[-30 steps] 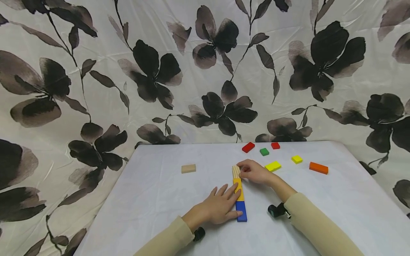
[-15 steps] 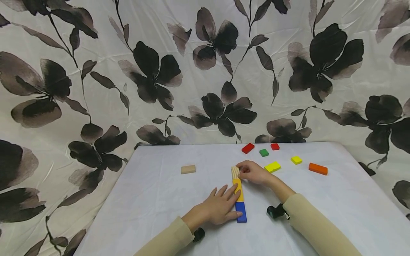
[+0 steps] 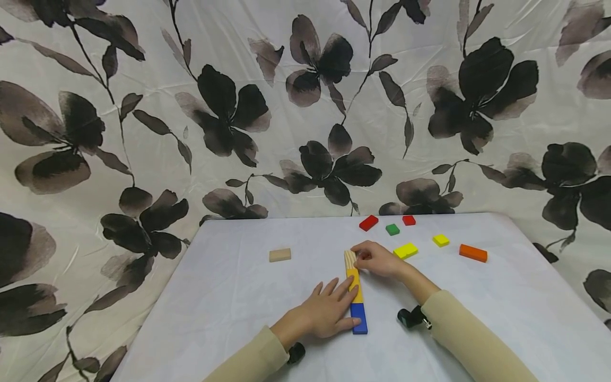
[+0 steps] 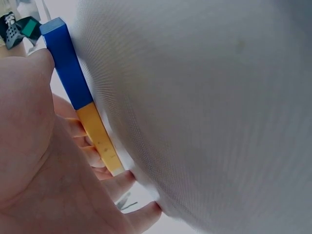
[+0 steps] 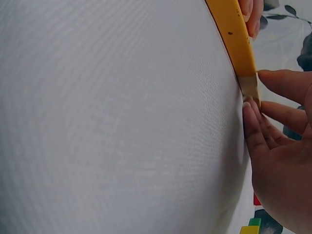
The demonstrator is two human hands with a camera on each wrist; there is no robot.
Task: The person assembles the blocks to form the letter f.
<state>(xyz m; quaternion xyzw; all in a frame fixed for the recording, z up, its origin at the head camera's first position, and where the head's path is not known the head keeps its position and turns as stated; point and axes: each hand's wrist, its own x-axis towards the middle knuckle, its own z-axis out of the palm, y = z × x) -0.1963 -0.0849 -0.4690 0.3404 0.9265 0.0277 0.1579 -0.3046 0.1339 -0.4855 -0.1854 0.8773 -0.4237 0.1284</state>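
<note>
A blue block (image 3: 360, 323), a yellow-orange block (image 3: 357, 293) and a striped natural-wood block (image 3: 350, 259) lie end to end in a straight row on the table. My left hand (image 3: 319, 314) rests along the row's left side with fingers spread, its thumb at the blue block and fingertips on the yellow-orange one. At the far end, my right hand (image 3: 379, 261) pinches the natural-wood block with curled fingers. The right wrist view shows these fingers round the wood block's end (image 5: 250, 87), partly hiding it. In the left wrist view the blue block (image 4: 67, 63) meets the yellow-orange block squarely.
A plain beige block (image 3: 280, 255) lies left of the row. Beyond the right hand are yellow blocks (image 3: 406, 251), red blocks (image 3: 368, 223), a green block (image 3: 392, 229) and an orange block (image 3: 473, 253). A floral cloth (image 3: 286, 122) hangs behind the white table (image 3: 229, 297).
</note>
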